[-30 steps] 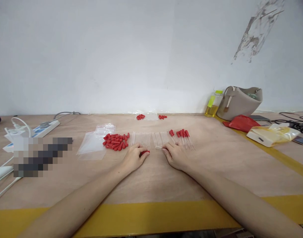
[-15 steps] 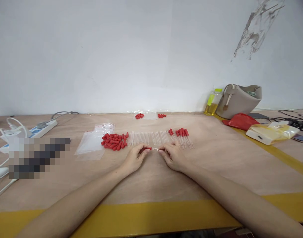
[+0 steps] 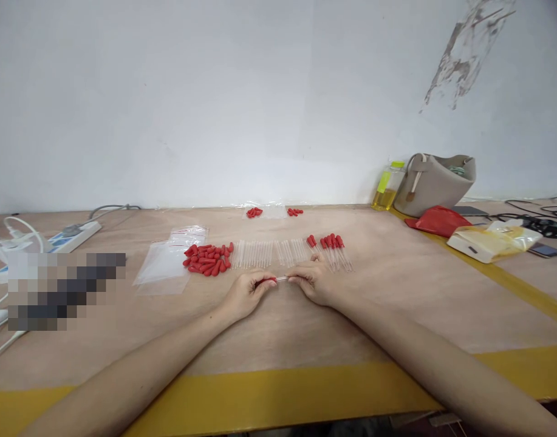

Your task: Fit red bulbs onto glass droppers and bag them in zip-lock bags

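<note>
background: pale, grey-white wall (image 3: 214, 109) with a patch of peeled paint at upper right.
table: wide, light-brown wooden surface (image 3: 396, 334) with a yellow band (image 3: 278, 394) along the near edge.
left hand: bare left hand (image 3: 247, 296), thumb and fingertips brought together on a small, red, rubbery bulb (image 3: 273, 280), mostly hidden by the grip.
right hand: bare right hand (image 3: 315, 282), thumb and fingers pinched on a thin, clear tube (image 3: 282, 278).
where they meet: bulb and tube lie end to end between the hands, just above or on the table; whether the tube is inside the bulb, i cannot tell.
behind the hands: from left to right, flat, clear plastic bags (image 3: 162, 267), a heap of loose red bulbs (image 3: 208, 260), two side-by-side rows of clear tubes (image 3: 252, 254), and a group of red-topped clear droppers (image 3: 333, 241).
far right: bottle of yellow liquid (image 3: 384, 199) beside an upright, taupe handbag (image 3: 435, 188); red pouch (image 3: 437, 221) in front.
far left: white power strip (image 3: 80, 235) with cables.
</note>
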The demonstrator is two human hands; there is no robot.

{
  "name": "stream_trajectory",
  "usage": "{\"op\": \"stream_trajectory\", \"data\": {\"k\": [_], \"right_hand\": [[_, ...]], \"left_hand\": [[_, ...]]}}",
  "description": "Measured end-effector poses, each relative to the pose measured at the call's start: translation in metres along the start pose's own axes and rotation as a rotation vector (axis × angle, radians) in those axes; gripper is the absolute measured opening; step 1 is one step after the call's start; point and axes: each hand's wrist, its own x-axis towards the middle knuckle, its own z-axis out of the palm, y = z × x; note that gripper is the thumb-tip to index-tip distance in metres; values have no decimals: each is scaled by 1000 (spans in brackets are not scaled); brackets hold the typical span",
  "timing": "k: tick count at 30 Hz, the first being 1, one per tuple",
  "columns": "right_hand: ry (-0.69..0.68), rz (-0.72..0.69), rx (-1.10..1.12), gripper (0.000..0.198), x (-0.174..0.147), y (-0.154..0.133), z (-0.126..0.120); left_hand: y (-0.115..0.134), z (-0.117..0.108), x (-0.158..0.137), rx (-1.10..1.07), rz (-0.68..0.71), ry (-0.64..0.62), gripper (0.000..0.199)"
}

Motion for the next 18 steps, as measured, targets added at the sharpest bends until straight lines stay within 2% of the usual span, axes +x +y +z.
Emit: {"op": "stream_trajectory", "data": {"k": [7,14,18], "right_hand": [[-17,-98,-152,24,0,-1,-6],[23,-61,-198,25,-2,-11,-3],[-2,-66,-213,25,-2,-14,-2]], "left_hand": [[1,0,-1,51,-31,-43,19],[3,1,-3,76,-11,-59,21],[4,2,-4,110,8,-101,21]]}}
